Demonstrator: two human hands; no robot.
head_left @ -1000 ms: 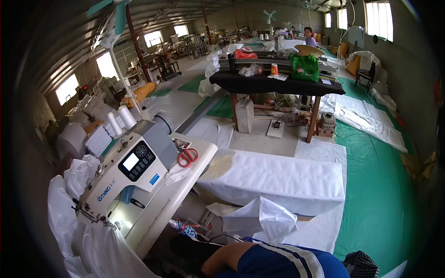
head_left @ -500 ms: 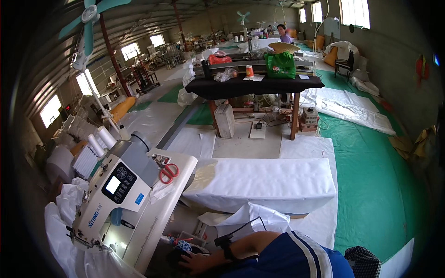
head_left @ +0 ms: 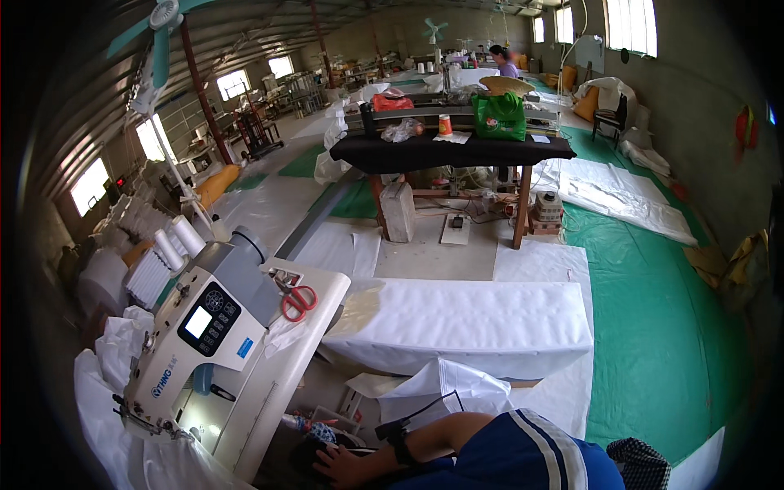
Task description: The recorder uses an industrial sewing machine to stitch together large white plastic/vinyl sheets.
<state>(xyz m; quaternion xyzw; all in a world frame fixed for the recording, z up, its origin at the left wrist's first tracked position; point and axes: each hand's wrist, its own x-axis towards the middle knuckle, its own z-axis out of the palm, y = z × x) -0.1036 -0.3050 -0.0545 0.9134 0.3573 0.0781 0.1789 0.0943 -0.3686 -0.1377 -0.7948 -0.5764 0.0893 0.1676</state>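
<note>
My right hand (head_left: 340, 466) is low in the picture, reaching in from the right with a dark band on the wrist. Its fingers are spread over something dark (head_left: 305, 459), perhaps cloth, and I see nothing gripped. Just beyond lies a small blue-and-white patterned thing (head_left: 317, 430), too small to make out. My left hand does not show clearly. To the left stands a white sewing machine (head_left: 175, 351) with a lit panel, and white fabric (head_left: 175, 465) hangs at its needle end. Red-handled scissors (head_left: 299, 303) rest on the machine table (head_left: 286, 359).
A long white-covered block (head_left: 465, 318) lies ahead, with crumpled white sheeting (head_left: 445, 388) before it. Farther off stands a black-topped table (head_left: 457, 153) bearing a green bag (head_left: 500, 118) and a cup (head_left: 445, 125). Green sheeting (head_left: 653, 343) covers the floor at right. A person (head_left: 503, 61) is far back.
The view has shifted slightly. My right hand stays on the dark thing, with its fingers a little lower and farther left. The far person's head has turned.
</note>
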